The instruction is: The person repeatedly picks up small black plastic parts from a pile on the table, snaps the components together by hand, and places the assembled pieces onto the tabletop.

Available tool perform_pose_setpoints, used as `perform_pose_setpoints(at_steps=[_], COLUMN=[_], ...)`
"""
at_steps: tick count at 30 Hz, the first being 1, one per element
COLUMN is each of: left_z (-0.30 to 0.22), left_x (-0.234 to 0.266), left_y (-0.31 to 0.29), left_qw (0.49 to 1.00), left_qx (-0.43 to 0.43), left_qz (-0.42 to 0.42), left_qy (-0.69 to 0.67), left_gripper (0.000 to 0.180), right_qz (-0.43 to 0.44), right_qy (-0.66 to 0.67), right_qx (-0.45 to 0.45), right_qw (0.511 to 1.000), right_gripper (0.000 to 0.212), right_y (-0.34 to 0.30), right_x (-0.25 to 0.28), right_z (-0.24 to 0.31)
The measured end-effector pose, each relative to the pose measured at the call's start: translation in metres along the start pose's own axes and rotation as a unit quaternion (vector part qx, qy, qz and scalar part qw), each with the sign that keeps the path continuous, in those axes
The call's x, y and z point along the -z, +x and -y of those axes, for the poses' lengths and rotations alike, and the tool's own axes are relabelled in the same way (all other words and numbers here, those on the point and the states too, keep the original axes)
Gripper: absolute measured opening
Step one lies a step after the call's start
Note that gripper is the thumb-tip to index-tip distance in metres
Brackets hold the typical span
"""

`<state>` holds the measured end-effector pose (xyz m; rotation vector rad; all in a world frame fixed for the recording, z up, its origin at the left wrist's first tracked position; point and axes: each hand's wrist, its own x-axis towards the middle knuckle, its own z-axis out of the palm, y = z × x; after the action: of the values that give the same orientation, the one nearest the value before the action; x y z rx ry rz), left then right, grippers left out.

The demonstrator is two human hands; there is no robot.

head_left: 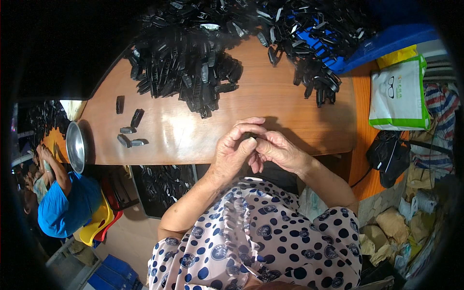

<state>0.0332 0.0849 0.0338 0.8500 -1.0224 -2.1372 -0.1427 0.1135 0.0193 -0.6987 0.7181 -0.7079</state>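
Both hands meet just over the near edge of the wooden table (179, 142). A small black plastic piece (249, 136) is pinched between them, mostly covered by fingers and thumbs. My left hand (235, 151) is closed around it with the thumb on top. From the other side, the fingertips of my right hand (282, 151) press on the same piece. Beyond the hands spreads a large heap of similar black plastic pieces (186, 72). Several loose ones, including a black piece (137, 118), lie apart on the left of the table.
A metal bowl (77, 147) stands tilted at the table's left end. At the far right, more pieces spill from a blue bin (386, 46). A white and green bag (399, 94) stands on the right. Below the table edge is a dark tray (145, 193). A person in blue (72, 205) sits at left.
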Motion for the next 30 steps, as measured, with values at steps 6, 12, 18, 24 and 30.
perform_pose_setpoints(at_steps=[6, 12, 18, 24, 30], left_z=[-0.007, -0.036, -0.033, -0.028, -0.029], left_x=[0.034, 0.057, 0.059, 0.058, 0.042], left_y=[0.028, 0.062, 0.074, 0.062, 0.011], left_qw=[0.937, 0.627, 0.468, 0.611, 0.992], left_qx=[-0.127, -0.209, -0.238, -0.26, -0.053], left_qz=[-0.094, -0.152, -0.086, -0.081, -0.066], left_qy=[0.311, 0.735, 0.847, 0.743, 0.095], left_gripper=[0.012, 0.016, 0.017, 0.016, 0.022], right_qz=[-0.245, -0.241, -0.235, -0.313, -0.179], right_qy=[-0.645, -0.864, -0.782, -0.438, -0.233], right_qx=[0.111, 0.152, 0.262, 0.26, 0.202], right_qw=[0.715, 0.414, 0.515, 0.802, 0.935], right_gripper=[0.029, 0.019, 0.012, 0.014, 0.019], right_y=[-0.026, -0.033, -0.021, 0.005, 0.01], right_x=[0.034, 0.093, 0.091, 0.065, 0.0], right_z=[0.045, 0.066, 0.076, 0.061, 0.053])
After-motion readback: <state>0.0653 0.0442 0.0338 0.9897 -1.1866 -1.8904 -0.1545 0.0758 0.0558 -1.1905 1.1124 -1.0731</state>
